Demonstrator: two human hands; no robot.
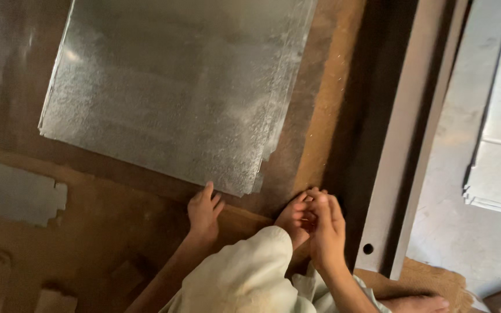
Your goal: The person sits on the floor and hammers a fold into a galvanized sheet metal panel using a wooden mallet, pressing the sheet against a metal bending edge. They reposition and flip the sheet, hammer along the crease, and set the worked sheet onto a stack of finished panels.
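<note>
Galvanised sheet metal fills most of the head view: a stack of sheets [175, 93] lies flat on a brown, dusty floor [117, 226], the edges slightly fanned at the near right corner. Our left hand [204, 211] rests with its fingers spread loosely, fingertips touching the floor just beside the stack's near edge, holding nothing. Our right hand [326, 229] is drawn together with another hand [294, 220] that comes out of a pale sleeve [250, 272]; the fingers of the two overlap, and we cannot tell whether our right grip is closed on anything small or merely pressed against the other hand.

To the right, a long grey metal channel [401, 150] with a hole near its end runs up the frame, and more folded sheet pieces [497, 174] lie beyond it. A notched offcut [18, 194] sits well apart at left.

We judge the stack is untouched: no sheet is lifted, marked or cut yet.
</note>
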